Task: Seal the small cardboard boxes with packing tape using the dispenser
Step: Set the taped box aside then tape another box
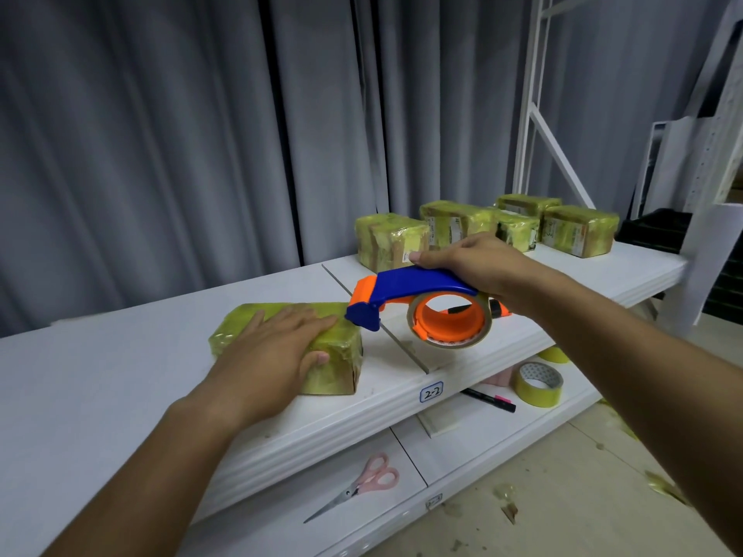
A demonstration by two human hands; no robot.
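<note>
Your left hand (277,347) lies flat, fingers straight, pressing down on the top of the near box (289,347), which sits on the upper shelf (120,379) near its front edge. Your right hand (478,267) has its grip clenched around the blue handle of the tape dispenser (418,307), with the cutter end touching or just beside the box's right top edge; which of the two cannot be told. The near box already shows yellowish tape over its top and front. Five more wrapped boxes (486,231) stand grouped at the back of the shelf. Judged from this, most of the batch is sealed and the near box is close to finished; cut the tape cleanly and check its seams.
</note>
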